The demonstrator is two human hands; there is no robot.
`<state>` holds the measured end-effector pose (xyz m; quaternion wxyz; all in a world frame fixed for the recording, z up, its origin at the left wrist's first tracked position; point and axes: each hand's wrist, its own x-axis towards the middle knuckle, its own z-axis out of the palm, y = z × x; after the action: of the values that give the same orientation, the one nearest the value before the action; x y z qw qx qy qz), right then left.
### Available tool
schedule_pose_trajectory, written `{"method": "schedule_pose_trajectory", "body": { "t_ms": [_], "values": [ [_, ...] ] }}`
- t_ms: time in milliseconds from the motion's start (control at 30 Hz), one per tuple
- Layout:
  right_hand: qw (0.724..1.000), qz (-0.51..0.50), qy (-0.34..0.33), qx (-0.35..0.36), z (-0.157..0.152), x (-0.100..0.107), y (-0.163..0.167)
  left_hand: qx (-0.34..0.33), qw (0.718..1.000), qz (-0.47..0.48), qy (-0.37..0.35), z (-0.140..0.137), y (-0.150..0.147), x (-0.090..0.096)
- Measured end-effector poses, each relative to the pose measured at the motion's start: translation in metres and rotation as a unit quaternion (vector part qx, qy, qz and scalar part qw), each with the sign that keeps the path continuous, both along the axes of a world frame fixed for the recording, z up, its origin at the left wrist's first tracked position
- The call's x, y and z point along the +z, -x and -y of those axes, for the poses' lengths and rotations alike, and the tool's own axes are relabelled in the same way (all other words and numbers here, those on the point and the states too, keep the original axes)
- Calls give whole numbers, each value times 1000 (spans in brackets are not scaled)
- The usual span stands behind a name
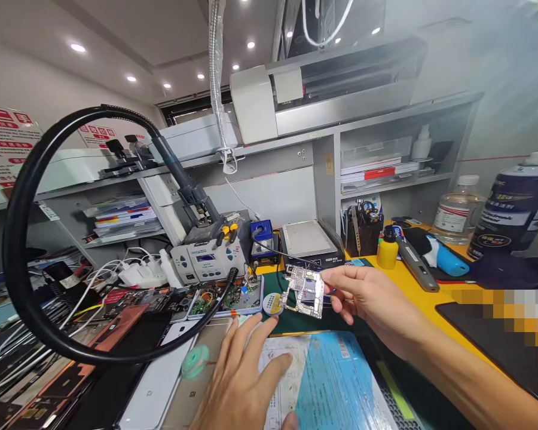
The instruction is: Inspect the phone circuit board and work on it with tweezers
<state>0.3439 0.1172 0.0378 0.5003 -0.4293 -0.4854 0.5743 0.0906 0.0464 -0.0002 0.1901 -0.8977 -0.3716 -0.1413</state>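
Note:
Pinched at its right edge by my right hand (356, 292), a phone circuit board (305, 291) is held up above the bench, its silver shields and cut-out showing. My left hand (246, 370) has its fingers spread, with nothing in it, over the left side of a blue and white box (327, 376); whether it touches the box I cannot tell. Beside that hand lie a gold phone (192, 391) and a white phone (155, 382), with a green roll (195, 362) on the gold one. A small round tin (272, 303) sits just left of the board.
A black hose (15, 239) loops over the left side from the hot-air station (210, 257). Behind the board stands a flat heating plate (309, 239). A tray of circuit parts (251, 298) is at centre left. Yellow bottle (387, 249) and spray can (513, 209) stand to the right.

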Motion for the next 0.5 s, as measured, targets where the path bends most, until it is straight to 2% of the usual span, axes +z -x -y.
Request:
{"method": "schedule_pose_trajectory", "body": {
  "t_ms": [200, 433, 500],
  "values": [
    [1000, 3, 6, 0, 1, 1, 1, -37, 998, -21, -55, -3, 3, -4],
    [1000, 4, -1, 5, 0, 2, 2, -40, 994, -44, -96, -3, 9, -20],
    [1000, 4, -4, 9, 0, 2, 1, -22, 996, -18, -85, 0, 7, -20]
  ]
}}
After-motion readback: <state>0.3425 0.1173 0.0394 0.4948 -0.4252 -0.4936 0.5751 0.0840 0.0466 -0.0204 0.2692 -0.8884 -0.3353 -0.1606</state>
